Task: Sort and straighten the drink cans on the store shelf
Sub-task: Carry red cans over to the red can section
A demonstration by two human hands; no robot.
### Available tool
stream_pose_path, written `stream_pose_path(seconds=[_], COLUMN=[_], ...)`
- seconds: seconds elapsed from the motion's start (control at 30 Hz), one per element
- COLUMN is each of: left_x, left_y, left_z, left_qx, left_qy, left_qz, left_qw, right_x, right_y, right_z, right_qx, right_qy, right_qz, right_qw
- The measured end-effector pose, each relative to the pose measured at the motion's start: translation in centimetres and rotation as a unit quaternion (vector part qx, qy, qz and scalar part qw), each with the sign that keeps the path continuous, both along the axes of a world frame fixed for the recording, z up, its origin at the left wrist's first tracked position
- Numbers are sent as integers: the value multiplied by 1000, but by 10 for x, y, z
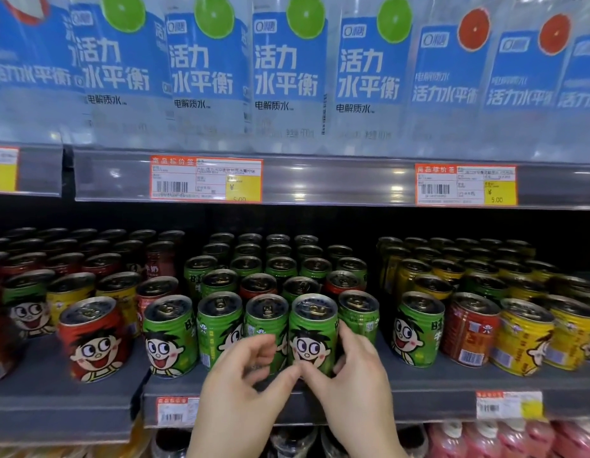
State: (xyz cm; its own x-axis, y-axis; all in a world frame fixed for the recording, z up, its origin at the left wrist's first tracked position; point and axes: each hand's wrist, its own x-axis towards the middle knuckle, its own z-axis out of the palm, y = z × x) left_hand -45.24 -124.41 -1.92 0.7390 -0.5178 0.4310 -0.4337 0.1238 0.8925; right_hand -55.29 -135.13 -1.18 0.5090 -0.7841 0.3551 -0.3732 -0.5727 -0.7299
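Our right hand (353, 368) grips the green can (312, 332), cartoon face outward. Our left hand (244, 381) curls loosely beside it, holding nothing. Above, bottles (287, 71) read "活力水平衡".

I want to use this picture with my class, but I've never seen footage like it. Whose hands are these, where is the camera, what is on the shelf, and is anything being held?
There is no machine here: a person wears one camera on the head, looking forward and down, so the hands are their own. The right hand grips a green can in the front row of the shelf, fingers curled round its side. The left hand is curled just beside it; motion blur hides whether it touches a can. Left of the green cans stand mostly red cans, right of them mostly yellow cans, with some colours mixed in. Above stand bottles with blue labels.
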Motion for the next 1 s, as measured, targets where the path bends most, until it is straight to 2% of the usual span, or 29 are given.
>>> stream_pose_path(seconds=[0.2,0.3,0.4,0.47,0.6,0.77,0.87,0.93,1.0], left_x=[7,6,3,-1,-9,-12,-14,-16,-17], left_y=[2,0,-5,-9,-18,-20,-21,-23,-26], left_z=[-7,-7,-9,-7,-3,-2,-1,0,2], left_qx=[-4,2,-6,-12,-5,-4,-11,-18,-22], left_qy=[5,-7,2,9,7,4,7,12,26], left_qz=[-9,-19,-23,-30,-46,-40,-42,-44,-44], left_qw=[1000,1000,1000,999,999,999,999,999,998], right_x=[2,-11,-31,-35,-24,-38,-56,-63,-62], right_y=[4,1,-9,-22,-42,-44,-49,-53,-57], right_z=[-4,2,16,20,22,21,35,48,59], right_qx=[17,-13,-52,-37,38,23,33,10,-29], right_qy=[0,11,-23,-3,75,69,126,151,97], right_qz=[-23,-19,-62,-81,-54,-4,50,40,4], right_qw=[1000,1000,996,996,995,997,990,988,995])
